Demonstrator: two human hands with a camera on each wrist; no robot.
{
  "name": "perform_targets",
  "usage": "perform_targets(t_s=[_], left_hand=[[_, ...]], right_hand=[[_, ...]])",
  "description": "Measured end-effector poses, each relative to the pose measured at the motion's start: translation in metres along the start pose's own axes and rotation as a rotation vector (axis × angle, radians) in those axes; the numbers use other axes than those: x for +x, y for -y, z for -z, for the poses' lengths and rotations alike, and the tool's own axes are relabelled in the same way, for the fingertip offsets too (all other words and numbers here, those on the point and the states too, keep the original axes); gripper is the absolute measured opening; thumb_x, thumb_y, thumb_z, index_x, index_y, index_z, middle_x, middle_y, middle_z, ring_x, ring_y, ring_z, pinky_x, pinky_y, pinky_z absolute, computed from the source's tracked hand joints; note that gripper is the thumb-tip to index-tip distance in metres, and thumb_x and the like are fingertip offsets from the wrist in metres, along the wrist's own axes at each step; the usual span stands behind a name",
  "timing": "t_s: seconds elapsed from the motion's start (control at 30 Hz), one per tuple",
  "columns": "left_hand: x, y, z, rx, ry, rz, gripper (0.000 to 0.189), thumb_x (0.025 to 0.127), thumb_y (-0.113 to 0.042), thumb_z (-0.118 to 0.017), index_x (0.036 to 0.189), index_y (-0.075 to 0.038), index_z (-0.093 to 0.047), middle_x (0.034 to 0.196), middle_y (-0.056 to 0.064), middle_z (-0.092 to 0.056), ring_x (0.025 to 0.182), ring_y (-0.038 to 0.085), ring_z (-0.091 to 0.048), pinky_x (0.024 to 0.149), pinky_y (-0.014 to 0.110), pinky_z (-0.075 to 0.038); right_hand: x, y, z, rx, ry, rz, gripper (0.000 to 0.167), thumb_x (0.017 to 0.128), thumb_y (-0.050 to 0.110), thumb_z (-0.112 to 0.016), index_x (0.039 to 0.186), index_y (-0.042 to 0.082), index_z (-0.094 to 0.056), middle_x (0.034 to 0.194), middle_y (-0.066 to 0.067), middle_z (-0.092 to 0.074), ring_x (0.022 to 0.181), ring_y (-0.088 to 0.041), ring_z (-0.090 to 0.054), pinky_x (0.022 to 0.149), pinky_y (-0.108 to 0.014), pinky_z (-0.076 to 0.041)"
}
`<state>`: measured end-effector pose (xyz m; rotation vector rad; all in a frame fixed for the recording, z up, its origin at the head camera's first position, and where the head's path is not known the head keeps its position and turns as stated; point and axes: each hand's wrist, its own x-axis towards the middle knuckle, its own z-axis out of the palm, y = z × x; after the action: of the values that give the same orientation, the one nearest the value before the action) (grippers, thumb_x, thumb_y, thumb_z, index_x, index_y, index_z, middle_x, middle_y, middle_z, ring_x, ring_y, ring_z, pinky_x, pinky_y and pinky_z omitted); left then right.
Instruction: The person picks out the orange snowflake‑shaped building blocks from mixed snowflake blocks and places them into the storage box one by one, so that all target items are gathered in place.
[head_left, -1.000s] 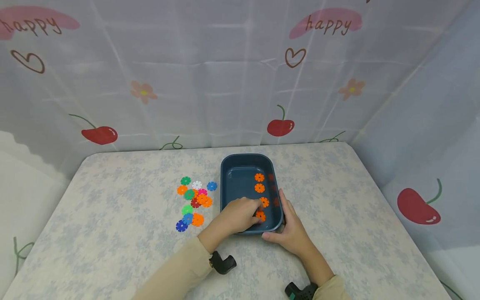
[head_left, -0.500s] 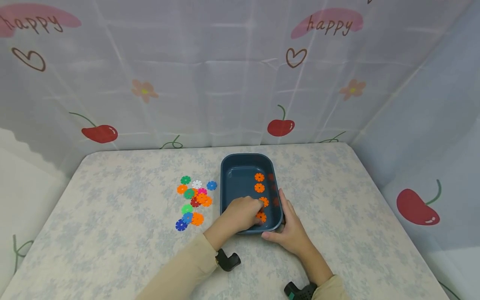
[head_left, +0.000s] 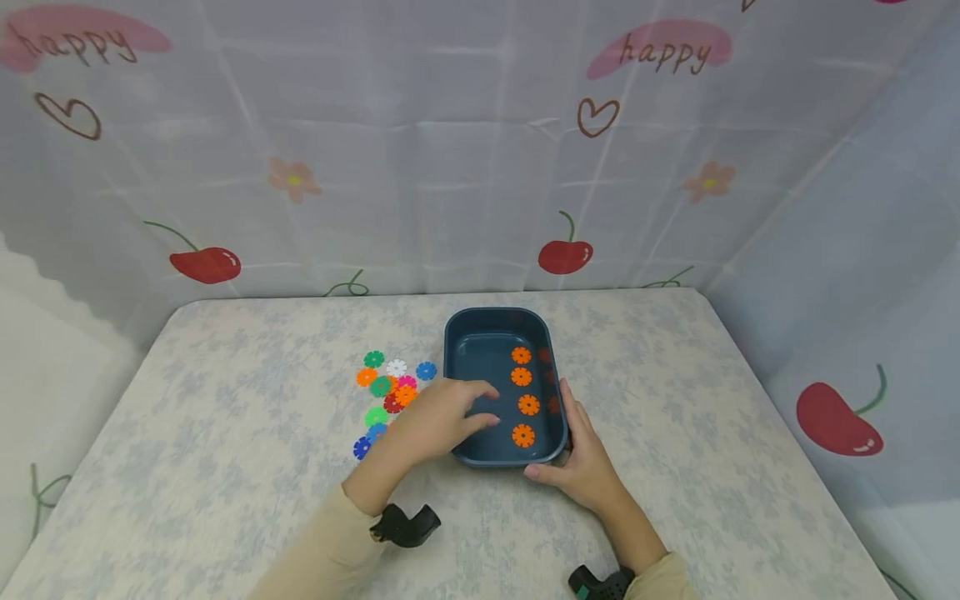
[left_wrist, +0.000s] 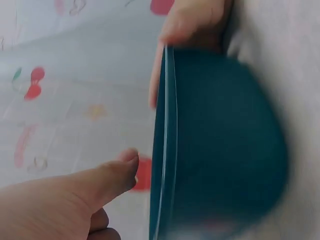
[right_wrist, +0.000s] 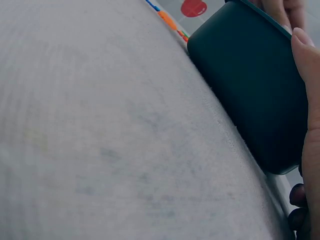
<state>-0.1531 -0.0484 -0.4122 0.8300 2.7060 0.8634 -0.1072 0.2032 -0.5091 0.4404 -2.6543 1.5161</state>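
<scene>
A dark blue rectangular tray [head_left: 480, 442] stands on the table, with several orange snowflake discs [head_left: 528, 405] lined up lengthwise along its right side. Over the tray's left edge is my left hand [head_left: 438, 421], thumb and fingers spread apart with nothing between them. My right hand [head_left: 581, 462] holds the tray's near right corner, its thumb at the near side and its fingers along the right wall. In the left wrist view the left thumb [left_wrist: 107, 177] stays clear of the tray's wall [left_wrist: 220, 140]. The right thumb [right_wrist: 305, 52] shows near the rim in the right wrist view.
Left of the tray lies a loose scatter of coloured snowflake discs, among them a green disc [head_left: 373, 359], a white disc [head_left: 397, 367] and a blue disc [head_left: 426, 371]. My left forearm partly covers the group. A printed curtain [head_left: 450, 208] hangs behind the table [head_left: 660, 400].
My left hand has lifted off the nearest orange disc and moved left to the tray's edge, its fingers parting. The disc stays in the tray. My right hand has kept its place.
</scene>
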Motion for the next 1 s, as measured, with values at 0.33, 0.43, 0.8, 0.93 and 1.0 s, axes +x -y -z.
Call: perform_targets(t_s=[0.33,0.43,0.8,0.93,1.0], left_hand=[[-0.047,0.101,0.033,0.063,-0.168,0.341,0.045,0.097,-0.026,-0.065,0.138,-0.012,-0.055,0.059,-0.003,-0.036,0.050,0.014,-0.032,0.049,0.028,-0.031],[-0.055,0.129,0.036,0.073,-0.183,0.397,0.048,0.097,-0.027,-0.064,0.140,-0.013,-0.051,0.060,-0.001,-0.035,0.052,0.015,-0.029,0.049,0.030,-0.028],[-0.050,0.159,0.033,0.028,-0.154,0.442,0.051,0.097,-0.033,-0.064,0.142,-0.012,-0.051,0.079,0.008,-0.056,0.063,0.019,-0.043,0.062,0.037,-0.043],[-0.048,0.161,0.031,0.042,-0.174,0.442,0.050,0.096,-0.034,-0.065,0.140,-0.012,-0.054,0.089,0.011,-0.064,0.074,0.021,-0.054,0.077,0.047,-0.051],[-0.047,0.161,0.030,0.046,-0.187,0.443,0.048,0.096,-0.034,-0.066,0.138,-0.012,-0.056,0.088,0.011,-0.064,0.074,0.021,-0.054,0.075,0.045,-0.050]], right_hand=[[-0.001,0.002,-0.002,-0.007,-0.012,-0.037,0.131,0.068,0.029,-0.092,0.159,0.036,0.001,0.161,-0.008,-0.024,0.140,-0.026,-0.040,0.104,-0.045,-0.047],[0.000,0.002,-0.002,0.007,-0.009,-0.040,0.130,0.069,0.029,-0.092,0.159,0.037,0.001,0.160,-0.008,-0.025,0.138,-0.026,-0.043,0.102,-0.036,-0.049],[0.000,0.001,-0.002,0.014,-0.004,-0.031,0.130,0.069,0.029,-0.092,0.159,0.035,0.002,0.160,-0.009,-0.024,0.139,-0.026,-0.041,0.104,-0.034,-0.047],[0.000,0.001,-0.002,0.033,-0.001,-0.028,0.131,0.069,0.028,-0.092,0.159,0.035,0.002,0.159,-0.009,-0.026,0.137,-0.026,-0.044,0.103,-0.028,-0.047],[0.000,0.001,-0.001,0.038,-0.002,-0.029,0.131,0.069,0.027,-0.092,0.159,0.035,0.002,0.159,-0.009,-0.025,0.137,-0.026,-0.044,0.102,-0.027,-0.047]])
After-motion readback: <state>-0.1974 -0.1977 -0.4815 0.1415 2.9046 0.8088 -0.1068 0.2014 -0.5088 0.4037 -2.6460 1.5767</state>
